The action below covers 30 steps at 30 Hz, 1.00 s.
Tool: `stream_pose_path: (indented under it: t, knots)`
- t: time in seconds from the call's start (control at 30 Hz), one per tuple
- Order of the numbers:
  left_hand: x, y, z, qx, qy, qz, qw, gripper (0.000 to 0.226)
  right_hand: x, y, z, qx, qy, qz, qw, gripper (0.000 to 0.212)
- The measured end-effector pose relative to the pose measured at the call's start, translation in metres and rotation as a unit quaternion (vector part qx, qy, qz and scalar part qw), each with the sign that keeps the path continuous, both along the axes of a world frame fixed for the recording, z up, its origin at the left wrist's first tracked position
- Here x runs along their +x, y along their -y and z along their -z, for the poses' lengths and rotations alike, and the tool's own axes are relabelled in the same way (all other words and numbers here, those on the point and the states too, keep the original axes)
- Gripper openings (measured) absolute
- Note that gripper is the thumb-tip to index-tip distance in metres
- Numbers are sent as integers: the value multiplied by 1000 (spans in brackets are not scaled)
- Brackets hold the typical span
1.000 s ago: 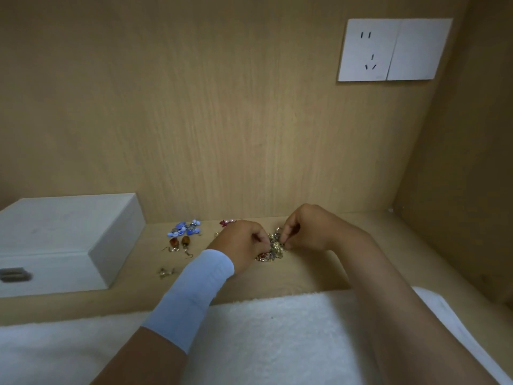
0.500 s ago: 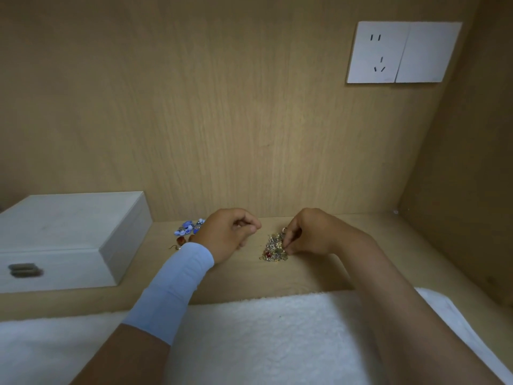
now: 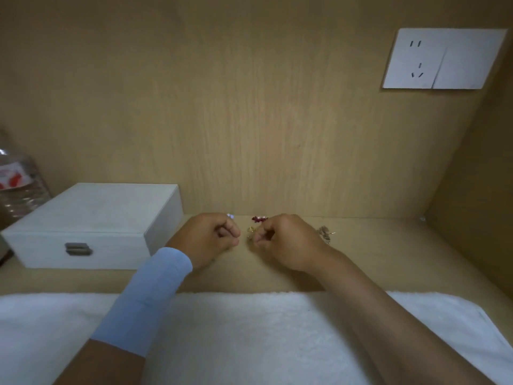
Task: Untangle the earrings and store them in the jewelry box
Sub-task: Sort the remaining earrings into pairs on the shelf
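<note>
Far left: a clear plastic bottle (image 3: 16, 184) at the frame edge. Beside it, the white jewelry box (image 3: 91, 226) stands on the wooden shelf (image 3: 374, 254), lid closed, metal latch (image 3: 77, 249) facing the viewer. Centre: the left hand (image 3: 211, 240), with a pale blue sleeve (image 3: 150, 298) on the wrist, has its fingers curled and thumb against the forefinger; whether it pinches anything cannot be told. A blue earring (image 3: 230, 216) shows just behind it. Between the hands lies a small gold earring (image 3: 251, 231), pinched by the curled right hand (image 3: 286, 243); a red earring (image 3: 259, 218) lies just behind. Right of that hand: the gold tangle (image 3: 324, 234). Foreground: a white towel (image 3: 249, 329).
</note>
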<state>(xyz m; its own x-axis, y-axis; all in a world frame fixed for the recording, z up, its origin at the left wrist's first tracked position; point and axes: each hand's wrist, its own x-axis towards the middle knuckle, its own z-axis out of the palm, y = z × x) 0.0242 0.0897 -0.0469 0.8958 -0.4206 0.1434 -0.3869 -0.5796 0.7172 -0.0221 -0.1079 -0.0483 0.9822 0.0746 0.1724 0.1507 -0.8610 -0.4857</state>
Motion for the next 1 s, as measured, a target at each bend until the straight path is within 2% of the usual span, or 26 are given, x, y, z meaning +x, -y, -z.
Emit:
stream_pose_path:
  t: [0.13, 0.4, 0.5, 0.6, 0.8, 1.0]
  knots:
    - [-6, -2, 9, 84, 26, 12, 996, 18, -1, -19, 14, -95, 40, 11, 995, 18]
    - [1, 6, 21, 126, 70, 37, 989, 7, 8, -27, 22, -137, 44, 2, 990, 26]
    - [3, 6, 23, 122, 86, 33, 988, 12, 9, -25, 22, -140, 37, 8, 989, 28]
    - [6, 7, 24, 155, 143, 23, 977, 20, 7, -21, 21, -141, 31, 13, 989, 28]
    - [10, 7, 28, 182, 186, -1, 966, 10, 6, -20, 21, -142, 27, 25, 989, 25]
    - [11, 16, 28, 199, 201, -6, 959, 13, 7, -22, 22, -135, 27, 21, 990, 24]
